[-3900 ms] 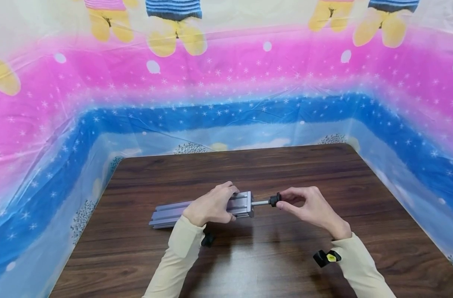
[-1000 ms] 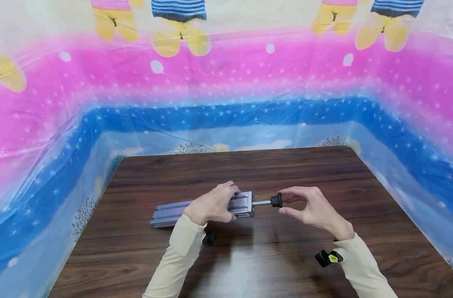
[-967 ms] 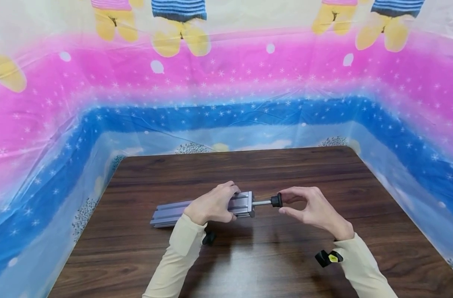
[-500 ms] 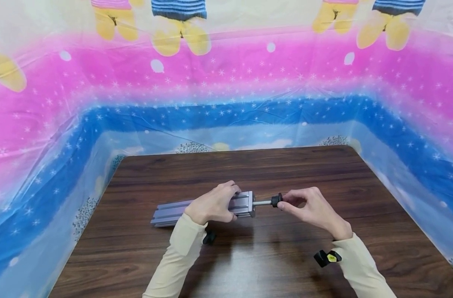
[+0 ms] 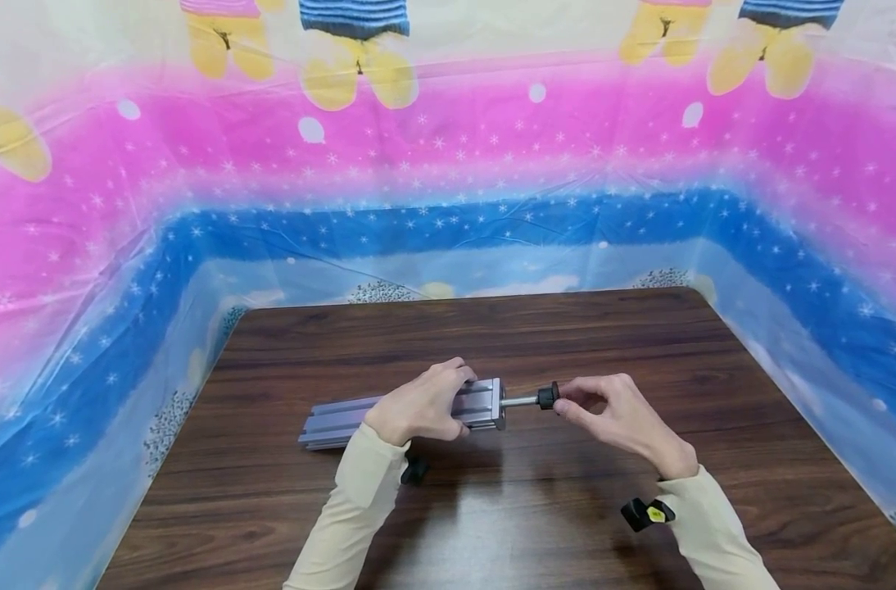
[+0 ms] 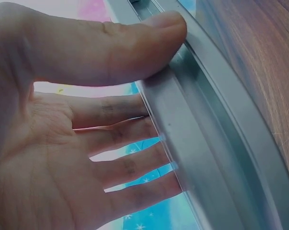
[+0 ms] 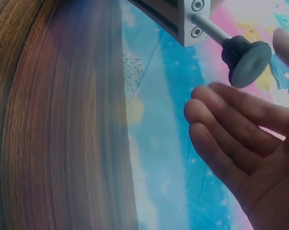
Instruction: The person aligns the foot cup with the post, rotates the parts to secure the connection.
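Left hand [image 5: 417,407] clamps down on the aluminium rail [image 5: 330,424], thumb [image 6: 111,45] pressed along the near edge, fingers [image 6: 130,165] wrapped over the far side, per the left wrist cam. The rail lies flat on the worktop [image 5: 536,524], end plate [image 7: 196,19] facing right w/ a steel rod [image 5: 519,401] sticking out.

Right of the rail, the right hand [image 5: 625,418] closes its grip around the black knob [image 5: 546,397] at the rod tip; from the head cam thumb and forefinger look set on the knob. The right wrist cam shows the lower fingers [image 7: 230,124] loosely curled and just clear of the knob's flat face [image 7: 250,64], so contact looks light, fingertips only.

Judgement: the step in hand is working the knob on the rod, and doing it well likely means keeping the rail pinned so it can't skid or roll, staying in line w/ the rod axis rather than levering sideways, and using thumb plus two fingertips spread round the rim for an even twist or pull.

Near side of the rail, cream sleeves [image 5: 359,508] and black wrist mounts, one w/ a yellow tag [image 5: 655,513]. Beyond the rail, a pink and blue starry plastic sheet [image 5: 448,188] walls in the worktop on three sides.
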{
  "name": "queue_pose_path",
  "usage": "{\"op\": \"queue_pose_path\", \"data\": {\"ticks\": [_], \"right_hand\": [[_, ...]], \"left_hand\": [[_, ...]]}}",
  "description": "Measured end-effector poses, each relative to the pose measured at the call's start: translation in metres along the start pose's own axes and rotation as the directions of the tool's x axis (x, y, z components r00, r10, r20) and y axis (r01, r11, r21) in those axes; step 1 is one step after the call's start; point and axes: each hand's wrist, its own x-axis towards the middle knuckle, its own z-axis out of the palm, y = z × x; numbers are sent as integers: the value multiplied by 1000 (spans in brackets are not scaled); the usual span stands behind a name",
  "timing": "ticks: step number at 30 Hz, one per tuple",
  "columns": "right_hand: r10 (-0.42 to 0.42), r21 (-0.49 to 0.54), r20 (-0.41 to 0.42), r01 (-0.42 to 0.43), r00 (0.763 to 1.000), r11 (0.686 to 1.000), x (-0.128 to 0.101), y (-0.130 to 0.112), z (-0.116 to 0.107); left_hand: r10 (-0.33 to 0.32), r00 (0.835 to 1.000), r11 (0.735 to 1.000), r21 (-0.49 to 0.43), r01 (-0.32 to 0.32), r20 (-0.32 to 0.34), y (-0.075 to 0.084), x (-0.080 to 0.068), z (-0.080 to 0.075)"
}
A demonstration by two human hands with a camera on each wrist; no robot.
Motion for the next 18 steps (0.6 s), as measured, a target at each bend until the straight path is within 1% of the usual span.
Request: {"op": "queue_pose_path", "data": {"ticks": [5, 8, 12, 15, 18], "right_hand": [[-109, -73, -30, 107, 994, 992, -3, -2, -5], [-153, -83, -20, 151, 988, 985, -3, -3, -8], [-192, -58, -6, 192, 981, 980, 0, -4, -6], [-219, -64, -12, 218, 976, 974, 1, -3, -5], [-226, -76, -17, 224, 974, 972, 1, -3, -4]], "left_hand": [[4, 1000, 1000, 0, -4, 0, -1, 0, 1], [10, 1000, 1000, 0, -10, -4, 0, 0, 2], [19, 1000, 1000, 6, -19, -9, 0, 0, 2], [19, 1000, 1000, 12, -19, -9, 0, 0, 2], [16, 1000, 1000, 9, -16, -9, 0, 0, 2]]}}
